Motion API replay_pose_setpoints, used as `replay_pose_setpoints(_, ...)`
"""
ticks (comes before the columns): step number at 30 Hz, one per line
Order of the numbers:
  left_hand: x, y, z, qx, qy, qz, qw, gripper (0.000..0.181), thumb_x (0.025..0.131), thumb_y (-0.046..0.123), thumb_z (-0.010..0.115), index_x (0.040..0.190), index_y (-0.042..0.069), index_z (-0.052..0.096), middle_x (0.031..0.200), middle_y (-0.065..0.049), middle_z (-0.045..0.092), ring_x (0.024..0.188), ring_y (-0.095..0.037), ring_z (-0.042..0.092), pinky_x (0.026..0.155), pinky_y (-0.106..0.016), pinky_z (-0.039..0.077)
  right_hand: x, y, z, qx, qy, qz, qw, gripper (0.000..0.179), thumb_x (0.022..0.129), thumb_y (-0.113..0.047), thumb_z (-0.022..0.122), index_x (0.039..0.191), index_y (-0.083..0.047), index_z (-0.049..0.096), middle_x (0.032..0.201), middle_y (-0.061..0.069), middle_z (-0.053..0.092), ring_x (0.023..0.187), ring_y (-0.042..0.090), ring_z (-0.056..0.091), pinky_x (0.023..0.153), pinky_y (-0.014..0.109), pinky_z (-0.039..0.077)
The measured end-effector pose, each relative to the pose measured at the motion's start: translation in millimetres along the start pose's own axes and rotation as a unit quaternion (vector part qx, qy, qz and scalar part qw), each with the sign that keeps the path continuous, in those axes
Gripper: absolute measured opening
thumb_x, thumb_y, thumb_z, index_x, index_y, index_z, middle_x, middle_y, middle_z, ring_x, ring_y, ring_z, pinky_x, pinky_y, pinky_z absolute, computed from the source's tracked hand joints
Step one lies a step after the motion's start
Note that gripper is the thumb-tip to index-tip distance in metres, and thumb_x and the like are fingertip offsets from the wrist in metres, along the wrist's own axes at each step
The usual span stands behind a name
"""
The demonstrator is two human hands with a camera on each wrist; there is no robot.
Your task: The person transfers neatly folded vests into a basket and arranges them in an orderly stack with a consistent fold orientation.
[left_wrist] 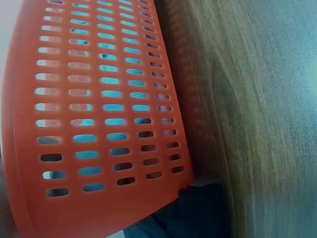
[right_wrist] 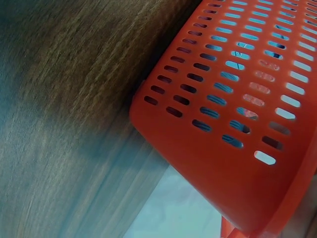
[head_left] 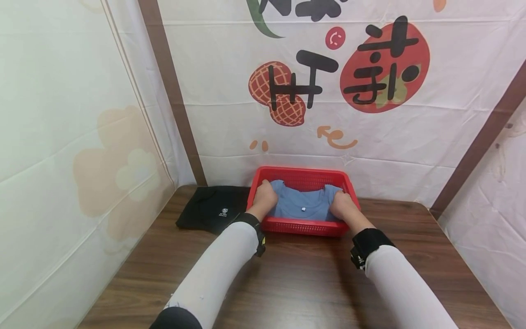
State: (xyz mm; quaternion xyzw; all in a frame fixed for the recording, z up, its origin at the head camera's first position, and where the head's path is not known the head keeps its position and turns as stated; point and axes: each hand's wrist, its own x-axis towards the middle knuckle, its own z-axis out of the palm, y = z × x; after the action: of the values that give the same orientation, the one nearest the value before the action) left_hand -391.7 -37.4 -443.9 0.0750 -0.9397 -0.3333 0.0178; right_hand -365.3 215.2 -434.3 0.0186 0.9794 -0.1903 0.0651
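A blue T-shirt (head_left: 306,204) lies in a red plastic basket (head_left: 306,227), its neckline and small white label facing up. With curled fingers my left hand (head_left: 265,199) holds the shirt at its left shoulder, just inside the basket's left side. My right hand (head_left: 344,206) grips the opposite shoulder by the right side. Both hands' fingertips are hidden in the cloth. Each wrist view is filled mostly by the slotted basket wall (left_wrist: 99,213), with blue cloth showing through the slots.
Left of the basket lies a folded black garment (head_left: 209,212) with a small white print. The basket stands on a brown wood-grain table (head_left: 296,283), near its far edge. Behind it hangs a white printed curtain (head_left: 230,137); another sheet (head_left: 82,137) hangs at the left.
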Motion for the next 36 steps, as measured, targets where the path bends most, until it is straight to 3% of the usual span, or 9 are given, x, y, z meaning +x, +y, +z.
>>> replay_pose_setpoints(3, -1.8, 0.9, -1.8, 0.016, -0.011, 0.007, 0.9998, 0.063, 0.095, 0.009, 0.063, 0.149, -0.001, 0.034, 0.105, -0.02, 0.064, 0.093, -0.028, 0.067, 0.083, -0.039, 0.057, -1.7, 0.0, -0.1, -0.006, -0.007, -0.013, 0.9999, 0.064, 0.088, -0.008, 0.06, 0.139, 0.022, 0.035, 0.126, 0.036, 0.057, 0.109, 0.035, 0.056, 0.094, 0.046, 0.052)
replay_pose_setpoints(7, -2.7, 2.2, -1.4, 0.045, -0.028, 0.02, 0.9984, 0.059, 0.095, 0.01, 0.064, 0.147, 0.0, 0.037, 0.104, -0.019, 0.065, 0.092, -0.027, 0.067, 0.08, -0.038, 0.057, -4.1, -0.1, 0.8, 0.02, -0.019, -0.025, 0.9993, 0.07, 0.09, -0.013, 0.068, 0.144, 0.016, 0.034, 0.136, 0.037, 0.049, 0.126, 0.041, 0.05, 0.105, 0.052, 0.048)
replay_pose_setpoints(10, -4.3, 5.0, -1.5, 0.077, -0.029, 0.039, 0.9958, 0.054, 0.093, 0.01, 0.067, 0.141, 0.0, 0.043, 0.112, -0.019, 0.064, 0.101, -0.027, 0.066, 0.086, -0.04, 0.057, -6.1, -1.8, 0.8, 0.04, -0.015, -0.035, 0.9984, 0.078, 0.091, -0.019, 0.071, 0.151, 0.011, 0.031, 0.15, 0.038, 0.034, 0.14, 0.047, 0.038, 0.112, 0.058, 0.04)
replay_pose_setpoints(15, -11.0, 11.1, -4.2, 0.12, -0.024, 0.064, 0.9904, 0.053, 0.088, 0.01, 0.073, 0.136, 0.0, 0.051, 0.118, -0.019, 0.061, 0.113, -0.03, 0.062, 0.096, -0.044, 0.055, -10.4, -7.7, -3.4, 0.051, 0.011, -0.05, 0.9973, 0.083, 0.092, -0.024, 0.07, 0.157, 0.006, 0.027, 0.162, 0.035, 0.016, 0.148, 0.054, 0.024, 0.114, 0.066, 0.033)
replay_pose_setpoints(22, -16.4, 14.7, -7.6, 0.131, -0.04, 0.074, 0.9878, 0.06, 0.088, 0.011, 0.075, 0.141, 0.002, 0.049, 0.124, -0.018, 0.055, 0.119, -0.032, 0.052, 0.099, -0.045, 0.051, -11.5, -6.1, -7.3, 0.05, 0.036, -0.068, 0.9957, 0.083, 0.092, -0.026, 0.069, 0.157, 0.004, 0.027, 0.163, 0.034, 0.015, 0.148, 0.054, 0.022, 0.114, 0.067, 0.032)
replay_pose_setpoints(29, -17.5, 17.1, -9.3, 0.133, -0.046, 0.084, 0.9865, 0.059, 0.088, 0.015, 0.074, 0.142, 0.004, 0.05, 0.125, -0.016, 0.056, 0.117, -0.031, 0.052, 0.097, -0.045, 0.052, -15.0, -3.1, -10.9, 0.081, 0.037, -0.076, 0.9931, 0.08, 0.094, -0.025, 0.066, 0.158, 0.002, 0.027, 0.164, 0.032, 0.014, 0.151, 0.051, 0.019, 0.115, 0.067, 0.03)
replay_pose_setpoints(36, -26.2, 16.1, -10.3, 0.093, -0.036, 0.093, 0.9907, 0.06, 0.088, 0.016, 0.072, 0.144, 0.01, 0.052, 0.127, -0.011, 0.059, 0.117, -0.028, 0.053, 0.097, -0.046, 0.053, -20.3, -3.6, -10.3, 0.096, 0.07, -0.093, 0.9886, 0.076, 0.095, -0.024, 0.065, 0.157, 0.003, 0.03, 0.163, 0.032, 0.019, 0.15, 0.049, 0.022, 0.116, 0.066, 0.03)
